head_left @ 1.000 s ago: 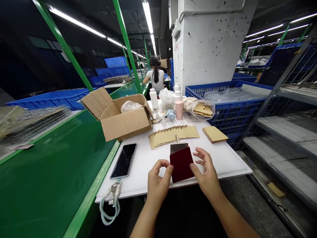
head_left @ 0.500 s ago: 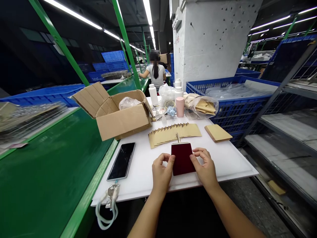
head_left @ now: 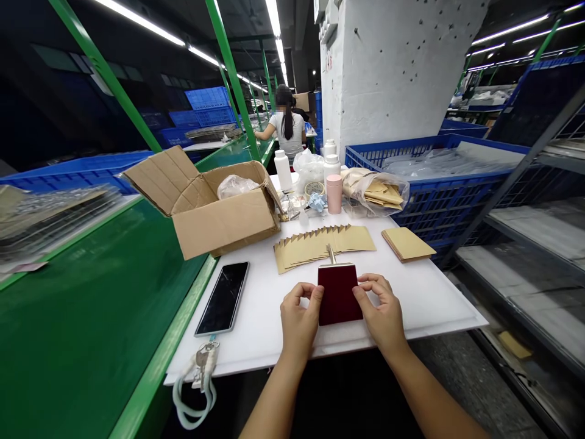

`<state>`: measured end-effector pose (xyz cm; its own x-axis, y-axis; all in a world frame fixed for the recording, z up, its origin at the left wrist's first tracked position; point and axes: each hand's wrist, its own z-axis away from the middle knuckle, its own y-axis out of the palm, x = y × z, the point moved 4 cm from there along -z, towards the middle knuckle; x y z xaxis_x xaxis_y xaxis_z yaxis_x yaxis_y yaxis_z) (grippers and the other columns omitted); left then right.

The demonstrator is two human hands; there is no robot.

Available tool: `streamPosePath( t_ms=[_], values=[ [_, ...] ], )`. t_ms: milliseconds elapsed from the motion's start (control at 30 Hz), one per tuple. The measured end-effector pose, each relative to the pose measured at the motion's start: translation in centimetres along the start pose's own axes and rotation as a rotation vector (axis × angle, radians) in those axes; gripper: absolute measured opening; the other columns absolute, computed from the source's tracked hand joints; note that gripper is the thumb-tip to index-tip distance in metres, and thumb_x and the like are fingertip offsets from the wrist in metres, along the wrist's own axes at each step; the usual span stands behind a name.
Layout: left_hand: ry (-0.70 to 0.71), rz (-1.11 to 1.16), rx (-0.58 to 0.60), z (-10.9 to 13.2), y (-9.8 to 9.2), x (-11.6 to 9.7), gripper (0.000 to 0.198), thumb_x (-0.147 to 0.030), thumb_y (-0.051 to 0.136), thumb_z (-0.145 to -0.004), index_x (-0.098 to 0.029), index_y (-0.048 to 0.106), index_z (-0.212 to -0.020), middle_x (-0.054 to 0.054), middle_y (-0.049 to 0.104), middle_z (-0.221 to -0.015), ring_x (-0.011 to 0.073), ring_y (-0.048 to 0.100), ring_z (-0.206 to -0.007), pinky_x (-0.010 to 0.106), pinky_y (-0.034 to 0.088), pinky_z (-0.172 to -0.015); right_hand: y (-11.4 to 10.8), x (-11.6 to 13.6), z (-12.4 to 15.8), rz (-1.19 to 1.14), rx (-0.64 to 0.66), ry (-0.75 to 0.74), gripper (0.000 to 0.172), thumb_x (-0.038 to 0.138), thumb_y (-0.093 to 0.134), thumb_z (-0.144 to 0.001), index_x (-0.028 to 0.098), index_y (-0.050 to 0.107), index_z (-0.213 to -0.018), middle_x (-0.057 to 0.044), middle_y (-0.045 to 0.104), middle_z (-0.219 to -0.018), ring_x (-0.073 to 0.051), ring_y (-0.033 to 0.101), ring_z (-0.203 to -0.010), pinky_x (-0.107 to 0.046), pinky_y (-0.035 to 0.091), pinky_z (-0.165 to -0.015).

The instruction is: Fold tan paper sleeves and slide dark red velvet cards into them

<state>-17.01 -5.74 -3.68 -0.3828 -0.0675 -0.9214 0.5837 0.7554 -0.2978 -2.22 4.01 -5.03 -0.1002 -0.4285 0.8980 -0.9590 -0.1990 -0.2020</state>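
Observation:
A flat, dark red square piece (head_left: 339, 299) with a pale strip along its top edge is held upright above the white table. My left hand (head_left: 299, 317) pinches its left edge between thumb and fingers. On the opposite edge, my right hand (head_left: 382, 314) is closed in a similar pinch. Behind the red piece, a slim metallic object (head_left: 331, 253) points away from me. Beyond it lies a fanned row of tan paper envelopes (head_left: 315, 247), and a stack of tan envelopes (head_left: 408, 244) sits to the right.
A phone (head_left: 223, 299) and keys on a cord (head_left: 203, 366) lie at left, the cord hanging over the edge. An open cardboard box (head_left: 223, 219), a pink bottle (head_left: 334, 195) and white bottles (head_left: 283, 171) stand behind. Green conveyor (head_left: 114, 305) left; metal shelf (head_left: 539, 231) right.
The camera view has shifted slightly. Both hands keep the same pinch on the dark red piece, which has hardly moved.

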Motion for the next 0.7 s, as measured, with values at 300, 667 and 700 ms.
streamPosePath(
  t_ms=[300, 667, 700],
  values=[
    [0.014, 0.021, 0.006, 0.1, 0.0, 0.0, 0.024, -0.039, 0.058, -0.082, -0.018, 0.057, -0.070, -0.001, 0.057, -0.069, 0.0154, 0.053, -0.070, 0.026, 0.041, -0.069, 0.0, 0.2, 0.2, 0.002, -0.015, -0.031, 0.016, 0.029, 0.058, -0.080, 0.020, 0.057, -0.067, -0.005, 0.058, -0.093, -0.021, 0.054, -0.094, -0.039, 0.041, -0.086],
    [0.019, 0.022, 0.009, 0.2, 0.0, 0.0, 0.025, -0.039, 0.056, -0.083, -0.018, 0.056, -0.070, 0.000, 0.058, -0.069, 0.0154, 0.054, -0.070, 0.025, 0.042, -0.067, 0.1, 3.3, 2.5, 0.109, -0.062, -0.461, 0.013, 0.008, 0.055, -0.080, 0.020, 0.055, -0.085, -0.007, 0.059, -0.096, -0.019, 0.058, -0.093, -0.036, 0.049, -0.080],
    [0.024, 0.022, 0.009, 0.2, 0.0, 0.0, 0.024, -0.039, 0.055, -0.083, -0.018, 0.056, -0.071, -0.001, 0.058, -0.069, 0.0151, 0.054, -0.069, 0.025, 0.042, -0.067, 0.2, 3.4, 2.8, 0.127, -0.050, -0.483, 0.014, 0.008, 0.055, -0.080, 0.020, 0.055, -0.087, -0.008, 0.059, -0.099, -0.020, 0.058, -0.095, -0.036, 0.049, -0.081]
  ],
)
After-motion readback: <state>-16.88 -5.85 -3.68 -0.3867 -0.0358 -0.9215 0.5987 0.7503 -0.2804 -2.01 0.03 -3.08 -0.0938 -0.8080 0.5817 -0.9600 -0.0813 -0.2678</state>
